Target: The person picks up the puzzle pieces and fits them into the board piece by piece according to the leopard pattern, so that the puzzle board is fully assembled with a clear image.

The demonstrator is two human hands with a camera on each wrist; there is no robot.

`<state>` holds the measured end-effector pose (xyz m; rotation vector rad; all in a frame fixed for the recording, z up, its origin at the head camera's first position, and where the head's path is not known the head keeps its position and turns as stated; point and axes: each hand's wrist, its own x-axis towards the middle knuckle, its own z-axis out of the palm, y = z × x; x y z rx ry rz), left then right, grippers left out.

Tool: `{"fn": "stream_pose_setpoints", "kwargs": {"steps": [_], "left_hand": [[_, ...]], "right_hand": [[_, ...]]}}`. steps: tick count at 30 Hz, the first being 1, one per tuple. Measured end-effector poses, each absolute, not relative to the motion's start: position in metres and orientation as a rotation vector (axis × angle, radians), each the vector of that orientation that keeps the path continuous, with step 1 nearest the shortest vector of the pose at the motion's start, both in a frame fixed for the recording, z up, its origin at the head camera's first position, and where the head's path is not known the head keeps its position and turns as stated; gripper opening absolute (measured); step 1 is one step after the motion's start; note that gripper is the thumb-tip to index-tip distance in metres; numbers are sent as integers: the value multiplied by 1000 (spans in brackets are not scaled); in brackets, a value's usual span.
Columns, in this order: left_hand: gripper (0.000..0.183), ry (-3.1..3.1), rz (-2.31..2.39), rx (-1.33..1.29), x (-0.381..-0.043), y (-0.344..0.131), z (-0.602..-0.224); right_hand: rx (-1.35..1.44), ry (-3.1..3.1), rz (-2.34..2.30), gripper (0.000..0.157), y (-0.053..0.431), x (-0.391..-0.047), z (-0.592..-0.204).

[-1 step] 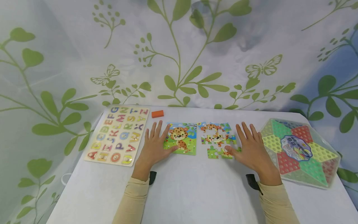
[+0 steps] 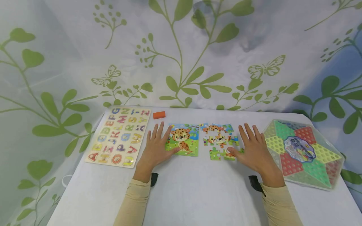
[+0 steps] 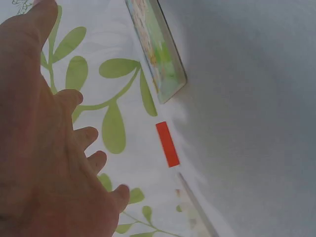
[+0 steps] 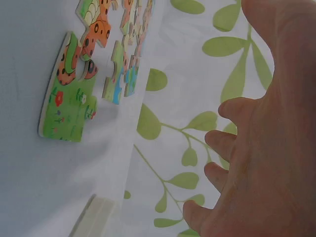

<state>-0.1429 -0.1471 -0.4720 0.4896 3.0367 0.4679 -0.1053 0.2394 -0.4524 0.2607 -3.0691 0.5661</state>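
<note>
My left hand [image 2: 156, 147], fingers spread, hovers beside a leopard picture board [image 2: 185, 141] and overlaps its left edge in the head view. Nothing is in its grasp. The right hand [image 2: 253, 150] is likewise spread and holds nothing, with its thumb over the lower right of some loose jigsaw pieces [image 2: 219, 139]. These pieces lie in uneven rows just right of the board and carry parts of a leopard picture. In the right wrist view, a green corner piece [image 4: 66, 113] with red flowers lies below the hand. The left wrist view shows the board's edge [image 3: 173, 91] standing above the table surface.
A wooden alphabet board [image 2: 117, 136] with colored letters lies at the left. Behind the left hand sits a small orange block [image 2: 159, 115]. At the right is a hexagonal Chinese checkers board [image 2: 302, 171] in clear wrap. A leaf-patterned curtain [image 2: 181, 62] hangs behind the white table [image 2: 198, 194].
</note>
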Motion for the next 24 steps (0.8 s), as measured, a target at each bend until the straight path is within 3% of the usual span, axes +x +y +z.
{"fn": "stream_pose_setpoints", "kwargs": {"steps": [7, 15, 24], "left_hand": [[105, 2914, 636, 519, -149, -149, -486], [114, 2795, 772, 573, -158, -155, -505], [117, 2838, 709, 548, -162, -149, -511]], "right_hand": [[311, -3083, 640, 98, 241, -111, -460], [380, -3065, 945, 75, 226, -120, -457], [455, -3133, 1095, 61, 201, -187, -450]]}}
